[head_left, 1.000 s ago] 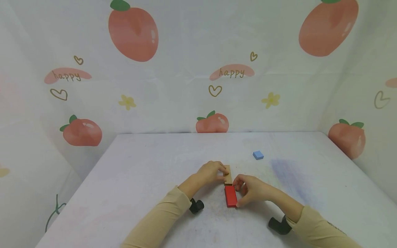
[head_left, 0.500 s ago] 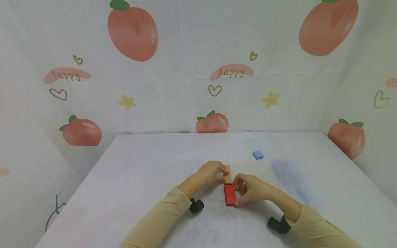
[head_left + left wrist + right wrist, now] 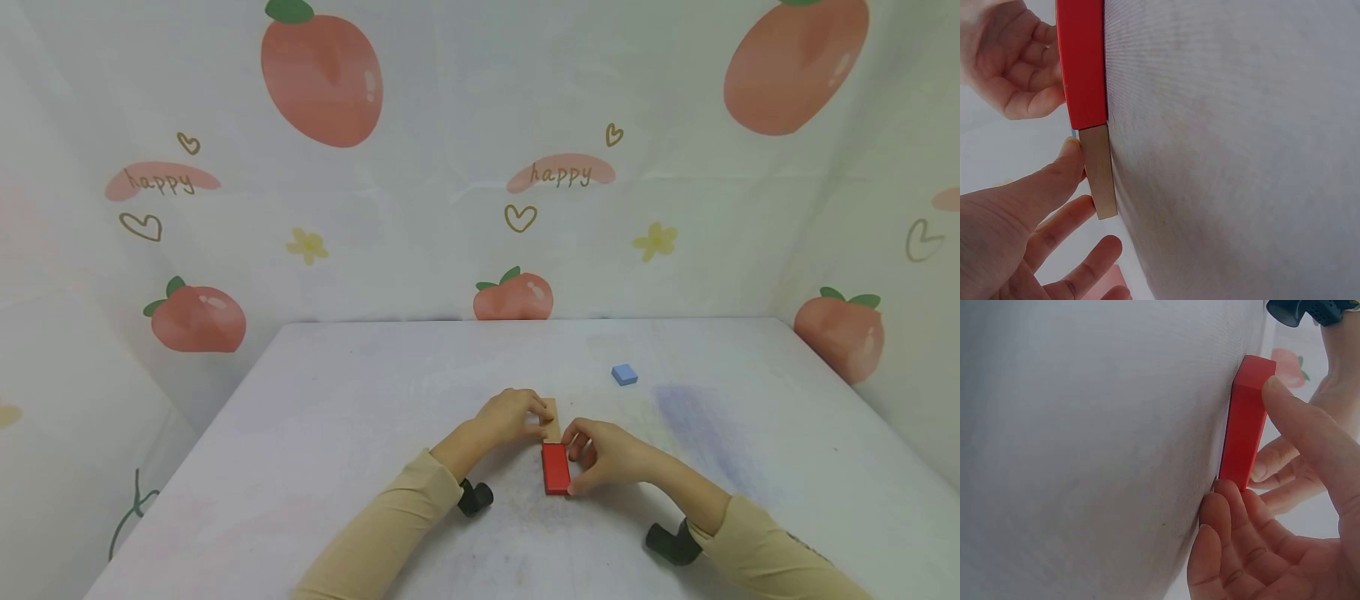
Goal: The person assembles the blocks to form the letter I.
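Observation:
A red block (image 3: 557, 469) lies end to end with a natural wood block (image 3: 551, 423) on the table, their ends meeting. My left hand (image 3: 510, 416) holds the wood block; in the left wrist view its thumb and a finger touch that wood block (image 3: 1098, 172). My right hand (image 3: 611, 455) grips the red block from the right, the thumb at its near corner and the fingers by its far end. In the right wrist view the thumb rests on the end of the red block (image 3: 1245, 428).
A small blue block (image 3: 624, 374) lies farther back on the table (image 3: 375, 375), right of the hands. A black wrist camera (image 3: 476, 498) hangs under the left wrist and another (image 3: 673, 543) under the right. A fruit-print cloth (image 3: 435, 100) stands behind.
The red block has slid slightly away from me, closing the small gap to the wood block. My right hand has moved a little with it; my left hand has stayed put.

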### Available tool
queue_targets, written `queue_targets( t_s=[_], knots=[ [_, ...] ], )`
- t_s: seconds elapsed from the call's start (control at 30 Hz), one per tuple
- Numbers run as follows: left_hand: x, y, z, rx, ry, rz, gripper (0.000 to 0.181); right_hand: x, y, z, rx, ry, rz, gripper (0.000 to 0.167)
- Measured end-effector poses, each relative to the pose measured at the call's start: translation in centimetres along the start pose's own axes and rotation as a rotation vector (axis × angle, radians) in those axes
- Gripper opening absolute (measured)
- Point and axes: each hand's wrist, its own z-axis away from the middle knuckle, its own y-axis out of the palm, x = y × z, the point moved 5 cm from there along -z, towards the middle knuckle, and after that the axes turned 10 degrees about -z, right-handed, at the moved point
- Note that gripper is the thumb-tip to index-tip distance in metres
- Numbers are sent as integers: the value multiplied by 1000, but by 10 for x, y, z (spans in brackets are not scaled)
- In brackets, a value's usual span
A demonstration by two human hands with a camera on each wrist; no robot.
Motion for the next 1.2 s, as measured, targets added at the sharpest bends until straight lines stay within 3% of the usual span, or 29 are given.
queue_targets(
  t_s=[0.5, 1.2],
  knots=[
    [1, 2, -1, 0, -1, -39, 28, -1, 0, -1, -2, 23, -19, 47],
    [1, 1, -1, -3, 7, -25, 28, -2, -1, -3, -19, 28, 8, 47]
  ],
)
